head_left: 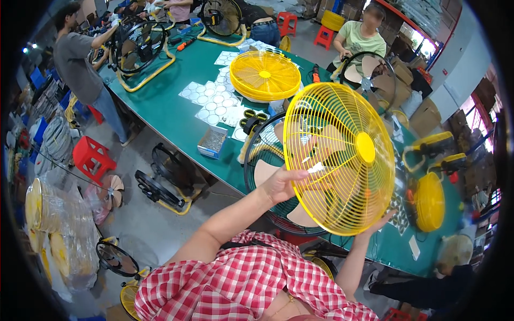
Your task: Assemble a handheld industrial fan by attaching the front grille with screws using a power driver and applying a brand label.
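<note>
A round yellow wire fan grille [365,147] is tilted up in front of me, held between both hands. My left hand [282,185] grips its left edge, thumb over the wires and the other fingers behind them. At the lower right rim, my right hand [378,223] holds the grille from behind, its fingers partly hidden. Just beneath the grille, on the table, lies a fan with beige blades [264,174] inside a black ring guard; the grille covers much of it. A small black motor part [249,123] is beside that fan.
The green table [176,115] carries a stack of yellow grilles [264,74], white sheets with circles [211,96] and a box of small parts [212,142]. More yellow grilles [430,201] stand at right. Co-workers [85,59] handle fans around the table. A red stool [92,157] stands at left.
</note>
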Motion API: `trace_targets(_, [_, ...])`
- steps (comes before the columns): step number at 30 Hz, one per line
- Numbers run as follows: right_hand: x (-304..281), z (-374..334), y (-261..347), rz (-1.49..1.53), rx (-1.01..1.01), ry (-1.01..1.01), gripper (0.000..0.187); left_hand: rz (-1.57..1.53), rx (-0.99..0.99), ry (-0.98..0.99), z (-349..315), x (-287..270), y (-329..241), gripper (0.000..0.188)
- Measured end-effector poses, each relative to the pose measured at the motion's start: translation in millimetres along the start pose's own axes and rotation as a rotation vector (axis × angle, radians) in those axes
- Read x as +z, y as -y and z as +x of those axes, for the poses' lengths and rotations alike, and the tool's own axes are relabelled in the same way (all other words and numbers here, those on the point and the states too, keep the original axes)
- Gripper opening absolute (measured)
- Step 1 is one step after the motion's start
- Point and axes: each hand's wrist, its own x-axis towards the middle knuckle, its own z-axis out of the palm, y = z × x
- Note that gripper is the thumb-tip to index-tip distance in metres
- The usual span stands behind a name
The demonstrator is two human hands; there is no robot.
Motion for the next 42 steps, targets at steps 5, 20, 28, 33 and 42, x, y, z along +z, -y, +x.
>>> trace_targets(5, [29.5,-37.6,-56.6,0.436,0.135,0.217,0.064,0.109,0.016,-0.013,0.9,-8.5,33.1,0.078])
trace_targets(20, [7.9,-14.1,-0.5,-0.096,0.069,0.099,0.060,0.360,-0.039,-0.081,19.6,2.6,-94.4,0.060])
trace_targets(28, [12.4,13.7,29.2,-0.211,0.179,-0.138,0.073,0.101,0.144,0.009,-4.3,0.1,-29.4,0.066])
trace_targets(33, [26.9,-17.4,-17.2,0.129,0.216,-0.140,0.062,0.221,0.201,-0.057,-5.9,-0.8,-3.0,0.065])
trace_targets(42, [1.2,16.2,-8.3,-0.118,0.157,-0.152,0.047,0.410,0.140,-0.221,-28.8,7.0,-0.3,0.063])
